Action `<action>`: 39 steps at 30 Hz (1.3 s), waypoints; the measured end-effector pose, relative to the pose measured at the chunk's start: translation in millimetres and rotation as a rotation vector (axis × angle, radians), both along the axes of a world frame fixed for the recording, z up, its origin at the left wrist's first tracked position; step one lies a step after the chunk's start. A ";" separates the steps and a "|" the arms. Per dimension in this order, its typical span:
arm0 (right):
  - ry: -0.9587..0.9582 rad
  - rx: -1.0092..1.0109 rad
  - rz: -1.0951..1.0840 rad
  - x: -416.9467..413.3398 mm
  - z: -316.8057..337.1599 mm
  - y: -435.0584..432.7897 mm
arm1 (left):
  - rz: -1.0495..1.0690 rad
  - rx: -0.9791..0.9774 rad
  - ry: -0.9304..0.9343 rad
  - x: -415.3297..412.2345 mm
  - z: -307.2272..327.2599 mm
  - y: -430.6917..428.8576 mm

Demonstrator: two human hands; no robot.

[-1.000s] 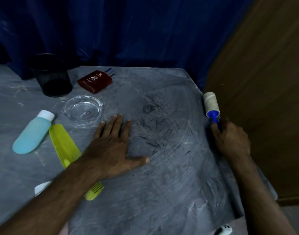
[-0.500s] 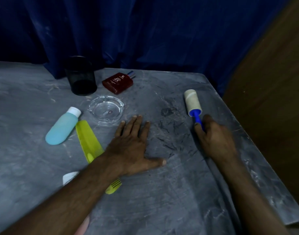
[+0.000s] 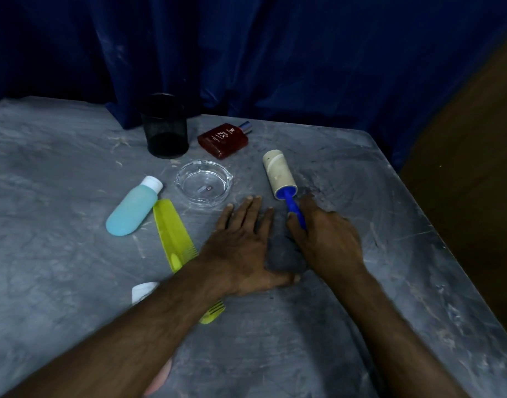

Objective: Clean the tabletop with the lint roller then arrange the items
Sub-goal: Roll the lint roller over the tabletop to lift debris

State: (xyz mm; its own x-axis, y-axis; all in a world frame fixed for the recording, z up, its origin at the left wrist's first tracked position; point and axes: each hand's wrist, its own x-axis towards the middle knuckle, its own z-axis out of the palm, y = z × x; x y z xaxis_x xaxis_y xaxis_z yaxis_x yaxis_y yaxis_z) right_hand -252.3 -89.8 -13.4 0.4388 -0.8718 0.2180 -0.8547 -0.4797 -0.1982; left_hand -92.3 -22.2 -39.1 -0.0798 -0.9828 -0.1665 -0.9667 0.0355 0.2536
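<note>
On tabletop [image 3: 390,282] — lint roller [image 3: 280,175], head away-left

The left hand [image 3: 240,251] lies flat, palm down, fingers straight and close together, thumb spread sideways toward the right hand [image 3: 325,239]. The right hand's fingers curl round the handle of the lint roller [image 3: 280,174], its roll just beyond the fingertips.

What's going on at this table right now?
A person is cleaning the grey tabletop with a lint roller. The right hand grips its blue handle, and the roll lies on the surface. The left hand rests flat on the table beside it. The other items sit to the left, not yet arranged: a black mesh cup, a red bottle, a glass ashtray, a blue bottle and a yellow comb.
</note>
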 end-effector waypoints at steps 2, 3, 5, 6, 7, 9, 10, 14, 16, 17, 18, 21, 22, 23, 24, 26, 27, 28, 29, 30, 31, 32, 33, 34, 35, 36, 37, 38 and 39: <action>0.006 -0.001 0.018 2.4 1.5 1.4 | -0.005 0.006 -0.001 0.2 -0.3 -0.3; 0.012 -0.003 0.028 3.7 2.1 2.4 | -0.005 0.006 -0.003 0.2 -0.1 -0.4; 0.027 -0.015 0.043 6.2 3.0 4.1 | -0.003 0.003 -0.004 0.3 0.8 -0.5; 0.034 -0.020 0.044 7.5 3.8 4.8 | -0.002 0.003 -0.001 0.2 1.4 -0.4; 0.039 -0.018 0.045 8.9 4.3 5.2 | -0.003 0.005 0.004 0.4 1.8 -0.3; 0.047 -0.013 0.050 10.5 4.4 5.7 | -0.006 0.005 0.012 1.0 2.0 0.1; 0.047 -0.016 0.053 11.0 4.7 5.9 | -0.006 0.004 0.013 1.3 1.9 0.1; 0.025 -0.007 0.053 9.2 3.1 3.4 | -0.004 0.021 0.004 0.9 2.3 -0.3; 0.011 0.000 0.035 5.4 2.1 1.3 | -0.005 0.031 -0.011 0.7 2.6 -0.3; -0.001 0.001 0.017 2.7 1.6 -0.5 | -0.004 0.034 -0.018 0.8 2.3 -0.6; -0.010 -0.002 -0.005 -1.1 1.1 -3.0 | -0.002 0.036 -0.022 1.1 1.8 -0.8; 0.015 -0.004 -0.108 -16.5 1.9 -14.4 | 0.001 0.037 -0.033 2.4 0.2 -1.9; 0.029 0.005 -0.143 -23.7 2.7 -18.4 | -0.001 0.040 -0.040 2.9 -0.4 -2.2; 0.035 0.017 -0.178 -31.4 4.4 -21.7 | -0.003 0.042 -0.049 2.9 -0.8 -2.5; 0.030 0.027 -0.210 -39.8 5.3 -24.9 | -0.003 0.039 -0.059 2.8 -1.1 -2.8; 0.014 0.036 -0.268 -56.4 7.2 -31.0 | 0.000 0.033 -0.070 2.8 -1.6 -2.7; 0.011 0.043 -0.296 -64.3 8.1 -33.7 | 0.001 0.033 -0.067 2.8 -1.6 -2.6; 0.005 0.055 -0.323 -71.9 8.7 -36.4 | 0.000 0.036 -0.063 3.0 -1.4 -2.4; 0.003 0.072 -0.351 -79.8 9.6 -38.6 | -0.002 0.042 -0.059 3.1 -1.0 -2.2; 0.005 0.090 -0.379 -88.4 10.1 -40.1 | -0.003 0.045 -0.058 3.2 -0.9 -2.1; 0.008 0.101 -0.407 -96.9 11.2 -40.8 | -0.002 0.045 -0.056 3.2 -0.7 -2.1; 0.010 0.103 -0.435 -106.2 11.7 -41.2 | -0.001 0.044 -0.053 3.2 -0.8 -2.1; 0.009 0.098 -0.460 -115.0 13.2 -40.8 | -0.002 0.043 -0.053 3.1 -0.5 -1.9; 0.003 0.091 -0.480 -123.2 15.0 -40.3 | -0.005 0.045 -0.055 3.4 -0.2 -1.6; -0.006 0.090 -0.499 -130.4 17.6 -39.4 | -0.009 0.050 -0.056 3.6 -0.1 -1.4; -0.014 0.104 -0.521 -137.0 20.0 -38.6 | -0.012 0.054 -0.057 3.8 0.3 -1.3; -0.022 0.120 -0.543 -142.9 21.9 -37.7 | -0.014 0.056 -0.058 3.8 0.5 -1.3; -0.030 0.123 -0.565 -148.1 22.8 -37.2 | -0.013 0.054 -0.058 3.9 0.5 -1.4; -0.037 0.116 -0.583 -153.3 22.9 -36.7 | -0.012 0.053 -0.058 3.7 0.5 -1.4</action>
